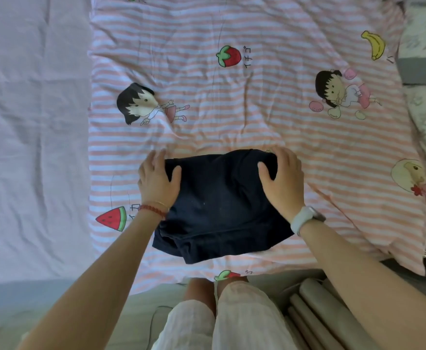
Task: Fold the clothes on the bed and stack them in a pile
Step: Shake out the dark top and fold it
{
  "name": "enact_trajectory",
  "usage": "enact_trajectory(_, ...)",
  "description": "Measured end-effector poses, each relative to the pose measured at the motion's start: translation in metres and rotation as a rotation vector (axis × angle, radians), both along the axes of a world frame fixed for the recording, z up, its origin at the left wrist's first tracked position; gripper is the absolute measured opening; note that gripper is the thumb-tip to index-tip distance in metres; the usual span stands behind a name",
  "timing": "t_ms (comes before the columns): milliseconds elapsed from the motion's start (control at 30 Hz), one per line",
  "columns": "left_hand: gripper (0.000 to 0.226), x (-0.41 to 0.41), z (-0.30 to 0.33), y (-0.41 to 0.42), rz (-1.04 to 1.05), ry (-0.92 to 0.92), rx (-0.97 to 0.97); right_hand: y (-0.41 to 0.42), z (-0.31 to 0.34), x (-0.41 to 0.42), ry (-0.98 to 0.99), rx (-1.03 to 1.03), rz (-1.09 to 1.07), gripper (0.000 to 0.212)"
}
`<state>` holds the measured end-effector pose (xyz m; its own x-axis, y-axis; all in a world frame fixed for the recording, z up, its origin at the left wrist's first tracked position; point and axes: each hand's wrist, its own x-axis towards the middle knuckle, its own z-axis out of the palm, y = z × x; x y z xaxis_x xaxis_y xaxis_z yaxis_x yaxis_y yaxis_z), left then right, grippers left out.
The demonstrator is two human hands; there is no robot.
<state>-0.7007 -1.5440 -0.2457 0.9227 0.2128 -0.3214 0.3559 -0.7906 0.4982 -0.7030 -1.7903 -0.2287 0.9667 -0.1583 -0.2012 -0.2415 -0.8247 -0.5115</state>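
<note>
A dark navy garment (219, 205), folded into a rough rectangle, lies on the pink-and-white striped cartoon blanket (257, 109) near the bed's front edge. My left hand (157, 179) grips the garment's far left corner, thumb on top of the cloth and fingers past its edge. At the far right corner, my right hand (282, 178) holds the cloth the same way, thumb on top and fingers curled over the edge. Both forearms reach in from below.
A pale lilac sheet (32, 135) covers the bed to the left. A phone (424, 72) lies on floral bedding at the right edge. Grey rolled tubes (318, 309) stand by the bed at the lower right, beside my knees.
</note>
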Motion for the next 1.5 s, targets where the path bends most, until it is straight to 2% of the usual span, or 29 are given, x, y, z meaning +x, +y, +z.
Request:
enact_trajectory(33, 0.055, 0.010, -0.005, 0.005, 0.077, 0.094, -0.031, -0.002, -0.002, 0.012, 0.069, 0.028, -0.040, 0.037)
enact_trajectory(100, 0.048, 0.020, -0.012, 0.013, 0.044, 0.192, -0.030, -0.007, -0.006, 0.028, 0.190, 0.048, -0.017, 0.032)
enact_trajectory(167, 0.034, 0.025, -0.014, 0.018, 0.041, 0.149, -0.116, -0.013, -0.007, 0.037, 0.200, 0.065, -0.007, 0.027)
enact_trajectory(233, 0.027, 0.027, -0.015, 0.023, 0.137, 0.077, -0.192, -0.020, -0.007, 0.043, 0.148, 0.057, -0.035, 0.020)
enact_trajectory(333, 0.026, 0.029, -0.017, 0.027, 0.224, 0.044, -0.179, -0.026, -0.013, 0.046, 0.125, 0.032, -0.046, 0.020)
enact_trajectory(433, 0.037, 0.025, -0.013, 0.007, 0.232, 0.027, -0.063, -0.027, -0.020, 0.042, 0.179, 0.143, -0.074, 0.035)
enact_trajectory(500, 0.046, 0.013, -0.004, -0.015, 0.090, -0.075, 0.110, -0.028, -0.021, 0.037, 0.214, 0.221, -0.084, 0.047)
enact_trajectory(600, 0.051, -0.018, 0.003, -0.052, -0.324, -0.223, 0.214, -0.034, -0.022, 0.026, 0.244, 0.213, -0.036, 0.055)
enact_trajectory(700, 0.062, -0.054, -0.008, -0.085, -0.647, -0.099, 0.288, -0.038, -0.023, 0.029, 0.310, 0.192, -0.008, 0.050)
enact_trajectory(833, 0.079, -0.067, -0.036, -0.091, -0.684, 0.138, 0.346, -0.042, -0.018, 0.046, 0.346, 0.143, 0.165, 0.025)
enact_trajectory(900, 0.080, -0.065, -0.045, -0.089, -0.687, 0.178, 0.366, -0.042, -0.015, 0.041, 0.298, 0.193, 0.213, 0.031)
enact_trajectory(1033, 0.083, -0.062, -0.046, -0.089, -0.699, 0.204, 0.372, -0.042, -0.012, 0.014, 0.401, 0.385, 0.038, 0.060)
enact_trajectory(1200, 0.077, -0.058, -0.038, -0.090, -0.719, 0.267, 0.347, -0.039, -0.015, 0.000, 0.475, 0.475, -0.040, 0.059)
enact_trajectory(1267, 0.067, -0.055, -0.033, -0.087, -0.695, 0.250, 0.260, -0.033, -0.010, 0.002, 0.448, 0.498, -0.041, 0.048)
enact_trajectory(1333, 0.050, -0.051, -0.021, -0.080, -0.515, 0.171, 0.017, -0.024, -0.002, 0.004, 0.388, 0.499, -0.020, 0.040)
enact_trajectory(1433, 0.022, -0.046, -0.003, -0.056, 0.012, 0.061, -0.423, 0.008, 0.016, 0.002, 0.376, 0.589, 0.014, 0.027)
enact_trajectory(1500, 0.017, -0.045, 0.008, -0.035, 0.392, 0.219, -0.783, 0.044, 0.024, -0.003, 0.423, 0.665, 0.046, 0.026)
